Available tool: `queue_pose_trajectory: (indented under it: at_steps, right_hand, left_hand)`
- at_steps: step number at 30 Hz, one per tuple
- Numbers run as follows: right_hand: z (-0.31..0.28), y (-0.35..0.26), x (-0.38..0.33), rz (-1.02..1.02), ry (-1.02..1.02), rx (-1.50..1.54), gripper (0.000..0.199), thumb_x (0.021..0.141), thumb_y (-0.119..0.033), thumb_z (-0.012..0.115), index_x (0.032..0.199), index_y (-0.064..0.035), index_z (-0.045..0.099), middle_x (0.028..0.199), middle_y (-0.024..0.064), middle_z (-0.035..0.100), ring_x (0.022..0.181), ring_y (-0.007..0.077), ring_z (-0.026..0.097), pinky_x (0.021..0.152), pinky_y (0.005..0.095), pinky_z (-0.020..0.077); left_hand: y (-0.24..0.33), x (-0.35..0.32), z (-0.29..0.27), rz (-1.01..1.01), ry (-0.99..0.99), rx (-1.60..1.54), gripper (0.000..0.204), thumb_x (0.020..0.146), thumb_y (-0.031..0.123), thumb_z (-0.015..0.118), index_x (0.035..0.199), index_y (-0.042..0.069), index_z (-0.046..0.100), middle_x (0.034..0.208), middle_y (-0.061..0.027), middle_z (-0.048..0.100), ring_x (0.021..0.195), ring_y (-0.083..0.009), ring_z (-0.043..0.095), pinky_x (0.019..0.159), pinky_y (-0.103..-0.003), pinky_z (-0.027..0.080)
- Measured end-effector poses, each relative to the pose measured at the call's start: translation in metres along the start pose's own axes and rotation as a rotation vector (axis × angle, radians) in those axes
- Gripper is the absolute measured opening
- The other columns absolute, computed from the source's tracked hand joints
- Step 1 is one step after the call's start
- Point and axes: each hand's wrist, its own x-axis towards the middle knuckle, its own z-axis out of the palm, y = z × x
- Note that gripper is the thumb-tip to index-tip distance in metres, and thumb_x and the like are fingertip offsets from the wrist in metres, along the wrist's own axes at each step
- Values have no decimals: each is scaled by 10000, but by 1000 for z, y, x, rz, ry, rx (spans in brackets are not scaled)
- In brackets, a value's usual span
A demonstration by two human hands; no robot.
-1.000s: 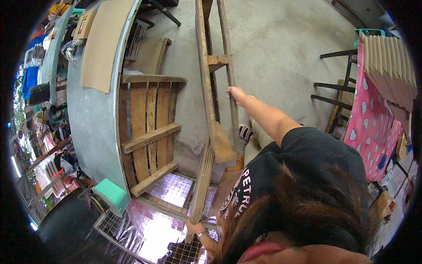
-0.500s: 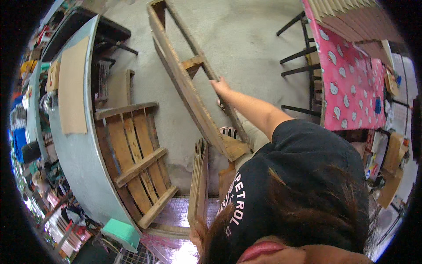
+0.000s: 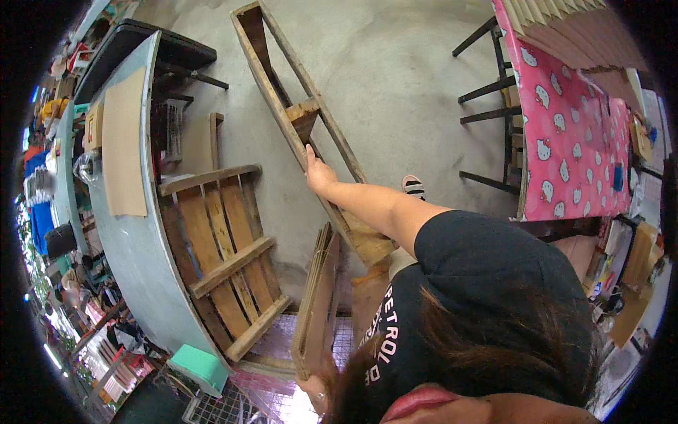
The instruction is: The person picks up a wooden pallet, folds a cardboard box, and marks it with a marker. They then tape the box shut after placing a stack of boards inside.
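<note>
A long wooden pallet [image 3: 302,109] stands on its narrow side on the concrete floor, slanting from the far middle toward my body. My right hand [image 3: 320,173] grips its left rail just below the middle block, fingers wrapped over the edge. A bundle of flat brown cardboard [image 3: 316,300] stands on end left of my body. At its lower end is my left hand [image 3: 313,390], partly covered by hair, its visible fingers closed on the cardboard.
Another wooden pallet [image 3: 229,240] leans against a grey-topped table [image 3: 131,261] on the left. On the right is a table with a pink patterned cover [image 3: 565,141] and black legs. A green box [image 3: 200,369] sits at lower left. My sandalled foot [image 3: 413,186] is beside the standing pallet.
My right hand has moved from the pallet's right rail to its left rail. The pallet has tipped more upright, and its near end has shifted slightly left. My left hand stays at the cardboard.
</note>
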Motion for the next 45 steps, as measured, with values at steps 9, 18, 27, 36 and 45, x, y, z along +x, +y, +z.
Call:
queue_pose_trajectory:
  at_steps: [9, 18, 27, 36, 45]
  right_hand:
    - [-39, 80, 33, 129, 73, 181, 534, 839, -163, 602, 1264, -41, 303, 888, 261, 625, 857, 434, 611, 754, 508, 481]
    - [-154, 257, 88, 205, 81, 77, 723, 737, -294, 738, 1280, 23, 383, 1211, 266, 526, 1120, 395, 522, 941, 429, 430]
    - [-199, 384, 54, 266, 34, 249, 820, 748, -267, 726, 1379, 23, 290, 1311, 262, 453, 1230, 357, 438, 1012, 382, 360]
    - [-230, 408, 17, 328, 102, 412, 739, 761, -217, 717, 1362, -5, 343, 1304, 220, 485, 1194, 326, 486, 984, 375, 383]
    - [-260, 433, 59, 393, 246, 371, 788, 750, -247, 729, 1382, -7, 324, 1320, 212, 477, 1226, 311, 462, 1000, 361, 371]
  left_hand:
    - [35, -20, -9, -55, 6, 15, 318, 693, 62, 687, 982, -39, 601, 905, -176, 622, 835, -316, 580, 757, -414, 464]
    - [84, -32, -1, -94, -7, -35, 334, 698, 64, 695, 997, -47, 597, 918, -168, 627, 835, -299, 585, 753, -400, 471]
    - [130, -51, 68, -168, -56, -89, 350, 704, 66, 703, 1013, -55, 593, 930, -160, 631, 835, -282, 590, 750, -386, 478]
    - [150, -76, 81, -165, -95, -181, 366, 709, 67, 712, 1029, -63, 588, 942, -152, 635, 835, -265, 595, 747, -372, 484]
    - [141, -92, 62, -235, -92, -281, 383, 715, 69, 720, 1044, -71, 584, 954, -143, 640, 835, -248, 600, 743, -358, 491]
